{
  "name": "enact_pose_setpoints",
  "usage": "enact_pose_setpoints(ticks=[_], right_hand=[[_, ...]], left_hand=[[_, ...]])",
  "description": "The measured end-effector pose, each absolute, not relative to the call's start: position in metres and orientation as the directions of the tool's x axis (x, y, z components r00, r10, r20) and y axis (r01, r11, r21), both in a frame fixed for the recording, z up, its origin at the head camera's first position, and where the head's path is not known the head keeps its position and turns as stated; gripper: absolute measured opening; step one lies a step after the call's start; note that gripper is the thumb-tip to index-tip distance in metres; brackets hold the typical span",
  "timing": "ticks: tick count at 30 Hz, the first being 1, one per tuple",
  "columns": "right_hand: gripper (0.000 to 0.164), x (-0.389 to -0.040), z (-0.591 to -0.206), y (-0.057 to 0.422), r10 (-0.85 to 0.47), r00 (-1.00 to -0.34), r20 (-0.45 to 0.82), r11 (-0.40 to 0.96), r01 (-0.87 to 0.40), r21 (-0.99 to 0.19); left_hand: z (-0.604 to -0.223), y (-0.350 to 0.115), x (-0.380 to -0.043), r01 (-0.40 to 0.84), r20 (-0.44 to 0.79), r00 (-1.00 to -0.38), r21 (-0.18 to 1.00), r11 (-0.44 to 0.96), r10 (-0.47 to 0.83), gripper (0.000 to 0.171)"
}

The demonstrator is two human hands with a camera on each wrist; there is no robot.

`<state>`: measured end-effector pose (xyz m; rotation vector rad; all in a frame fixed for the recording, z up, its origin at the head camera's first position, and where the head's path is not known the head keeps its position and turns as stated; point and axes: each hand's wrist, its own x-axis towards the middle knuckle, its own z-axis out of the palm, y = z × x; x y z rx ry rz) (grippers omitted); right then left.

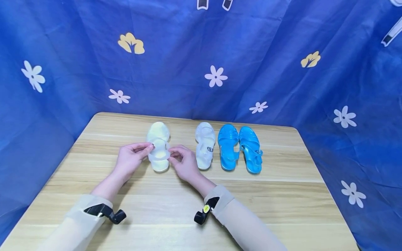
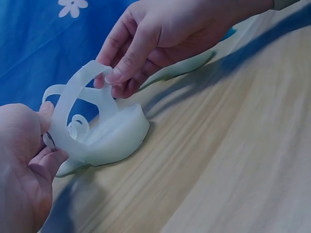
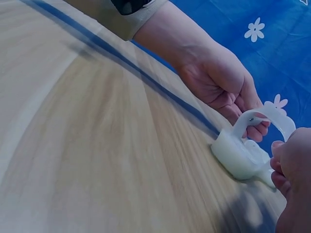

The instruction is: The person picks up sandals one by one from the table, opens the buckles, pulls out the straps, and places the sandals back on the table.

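Note:
A translucent white jelly sandal [image 1: 158, 130] lies sole down on the table, toe toward the back. At its left side my left hand [image 1: 130, 157] pinches the buckle side of the ankle strap between thumb and fingers. My right hand [image 1: 185, 164] pinches the strap's other side, on the right. In the left wrist view the strap [image 2: 83, 82] arches up over the heel, spread between both hands. The right wrist view shows the heel [image 3: 233, 155] resting on the wood. Fingertips partly hide the buckle.
Just right of my right hand stands the other white sandal [image 1: 205, 132], its buckle on the right side. Two blue sandals, one [image 1: 228, 134] upright and one [image 1: 249, 139] slightly turned, lie further right. A blue flowered curtain [image 1: 176, 69] hangs behind the wooden table [image 1: 276, 209].

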<state>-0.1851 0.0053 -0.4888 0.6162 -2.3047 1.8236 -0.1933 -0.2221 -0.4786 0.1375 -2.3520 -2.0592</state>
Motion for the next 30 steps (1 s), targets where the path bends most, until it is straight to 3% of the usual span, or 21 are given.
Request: enact_pose_setpoints(ticks=[30], right_hand=[[0.027, -0.146, -0.497, 0.071, -0.253, -0.907, 0.336, 0.109, -0.372, -0.922]], left_hand=[[-0.480, -0.174, -0.165, 0.007, -0.006, -0.998, 0.975, 0.220, 0.055, 0.034]])
